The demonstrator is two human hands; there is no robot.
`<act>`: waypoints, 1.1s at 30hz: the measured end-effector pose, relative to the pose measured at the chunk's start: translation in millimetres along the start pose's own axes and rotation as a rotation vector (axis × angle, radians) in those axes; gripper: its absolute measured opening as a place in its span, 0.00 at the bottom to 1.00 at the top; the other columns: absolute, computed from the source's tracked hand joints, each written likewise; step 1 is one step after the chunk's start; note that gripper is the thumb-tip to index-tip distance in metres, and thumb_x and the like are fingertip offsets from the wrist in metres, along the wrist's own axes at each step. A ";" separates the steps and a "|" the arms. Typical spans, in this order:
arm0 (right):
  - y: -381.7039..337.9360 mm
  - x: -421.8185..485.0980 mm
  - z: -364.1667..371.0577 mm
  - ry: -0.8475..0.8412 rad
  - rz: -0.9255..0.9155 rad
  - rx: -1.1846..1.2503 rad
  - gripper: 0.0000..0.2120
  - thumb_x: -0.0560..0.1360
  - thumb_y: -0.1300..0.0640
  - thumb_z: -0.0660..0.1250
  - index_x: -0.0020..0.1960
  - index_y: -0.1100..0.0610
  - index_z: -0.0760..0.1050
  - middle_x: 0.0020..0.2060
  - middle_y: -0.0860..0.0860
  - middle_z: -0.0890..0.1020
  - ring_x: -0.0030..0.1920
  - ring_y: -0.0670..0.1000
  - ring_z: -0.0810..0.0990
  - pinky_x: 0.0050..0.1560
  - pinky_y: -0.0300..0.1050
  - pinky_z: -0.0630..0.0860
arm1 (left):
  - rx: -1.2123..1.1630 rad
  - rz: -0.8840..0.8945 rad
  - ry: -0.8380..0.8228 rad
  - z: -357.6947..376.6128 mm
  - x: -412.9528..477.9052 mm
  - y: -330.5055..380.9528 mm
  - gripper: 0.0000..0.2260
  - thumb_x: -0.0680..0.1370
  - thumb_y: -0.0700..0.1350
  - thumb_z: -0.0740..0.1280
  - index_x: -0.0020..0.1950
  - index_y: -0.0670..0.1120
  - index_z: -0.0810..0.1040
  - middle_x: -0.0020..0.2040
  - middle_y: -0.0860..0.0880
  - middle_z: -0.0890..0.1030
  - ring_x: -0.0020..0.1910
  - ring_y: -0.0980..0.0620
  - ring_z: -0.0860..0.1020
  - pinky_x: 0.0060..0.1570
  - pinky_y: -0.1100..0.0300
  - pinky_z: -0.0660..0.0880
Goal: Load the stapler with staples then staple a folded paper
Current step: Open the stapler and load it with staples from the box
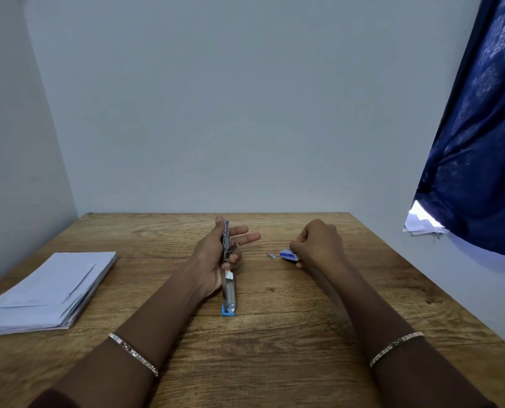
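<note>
Setting: a plain room used as a small office or home study corner. I sit at a brown wood-grain desk pushed into a corner of bare pale grey walls. A stack of white paper sheets lies on the desk's left side. At right hangs a dark blue patterned curtain, with daylight and loose white papers showing under its lower edge.

Blue-and-silver metal stapler swung fully open, lengthwise mid-table; small blue-and-white staple box lies right of it, a grey staple strip just beside; white paper stack far left
</note>
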State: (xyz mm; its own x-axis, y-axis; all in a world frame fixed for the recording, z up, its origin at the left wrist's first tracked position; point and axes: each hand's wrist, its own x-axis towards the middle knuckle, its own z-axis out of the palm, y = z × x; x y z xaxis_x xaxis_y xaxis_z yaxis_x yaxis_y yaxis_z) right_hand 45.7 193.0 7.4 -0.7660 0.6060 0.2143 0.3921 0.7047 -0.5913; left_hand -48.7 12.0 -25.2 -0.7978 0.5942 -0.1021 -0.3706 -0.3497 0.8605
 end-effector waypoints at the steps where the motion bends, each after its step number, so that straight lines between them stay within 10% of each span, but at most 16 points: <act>1: 0.5 0.0 -0.2 -0.006 -0.003 -0.042 0.07 0.72 0.60 0.70 0.43 0.63 0.83 0.38 0.55 0.87 0.37 0.53 0.87 0.45 0.46 0.82 | -0.017 -0.007 -0.009 0.0 -0.4 -0.2 0.25 0.84 0.59 0.53 0.56 0.38 0.75 0.53 0.38 0.87 0.16 0.56 0.66 0.13 0.67 0.61; 7: 0.8 -1.1 -5.2 0.083 -0.036 -0.110 0.08 0.69 0.55 0.71 0.42 0.61 0.82 0.41 0.56 0.85 0.44 0.56 0.83 0.42 0.47 0.77 | -0.036 -0.007 -0.049 1.5 -2.5 0.7 0.20 0.85 0.56 0.53 0.51 0.40 0.73 0.53 0.36 0.86 0.17 0.54 0.68 0.14 0.67 0.63; 12: -12.4 -7.7 -10.8 -0.015 -0.286 0.434 0.03 0.70 0.60 0.75 0.40 0.59 0.82 0.31 0.53 0.86 0.34 0.51 0.87 0.37 0.48 0.84 | -0.012 -0.037 -0.051 5.6 -4.3 -0.5 0.20 0.85 0.55 0.55 0.48 0.40 0.74 0.51 0.37 0.87 0.18 0.53 0.71 0.15 0.67 0.64; 19: -20.0 -13.9 7.5 0.018 -0.572 0.293 0.09 0.69 0.52 0.77 0.42 0.56 0.81 0.32 0.45 0.83 0.33 0.41 0.82 0.36 0.30 0.77 | 0.117 -0.006 -0.020 16.7 -11.3 -3.4 0.08 0.79 0.45 0.69 0.49 0.39 0.78 0.41 0.44 0.87 0.18 0.57 0.69 0.14 0.68 0.62; 25: -18.7 -10.9 6.8 0.027 -0.600 0.287 0.07 0.67 0.60 0.78 0.40 0.56 0.80 0.33 0.47 0.84 0.32 0.40 0.80 0.35 0.29 0.75 | 0.163 0.034 0.026 17.1 -13.0 -3.2 0.15 0.77 0.40 0.73 0.58 0.33 0.77 0.50 0.39 0.84 0.18 0.58 0.67 0.14 0.69 0.61; 30: -21.4 -14.2 3.5 -0.017 -0.579 0.426 0.06 0.68 0.63 0.80 0.41 0.57 0.84 0.31 0.44 0.84 0.32 0.37 0.81 0.36 0.29 0.76 | 0.115 0.001 0.024 17.5 -12.9 -0.7 0.11 0.79 0.46 0.70 0.48 0.38 0.80 0.40 0.44 0.87 0.17 0.57 0.68 0.14 0.69 0.60; 33: -24.4 -16.2 1.9 0.023 -0.556 0.504 0.05 0.68 0.64 0.80 0.42 0.59 0.86 0.32 0.47 0.85 0.32 0.39 0.81 0.37 0.32 0.79 | 0.010 -0.035 -0.011 17.7 -11.8 2.1 0.28 0.84 0.56 0.57 0.39 0.38 0.85 0.44 0.39 0.87 0.17 0.55 0.70 0.13 0.68 0.60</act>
State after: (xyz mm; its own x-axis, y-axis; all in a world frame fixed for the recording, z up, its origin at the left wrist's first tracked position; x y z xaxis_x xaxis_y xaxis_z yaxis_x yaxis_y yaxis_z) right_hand 47.5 165.3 16.9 -0.7699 0.2213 0.5986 -0.3346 0.6587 -0.6739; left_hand -31.7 17.0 -13.4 -0.7788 0.6143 -0.1269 -0.3938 -0.3214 0.8612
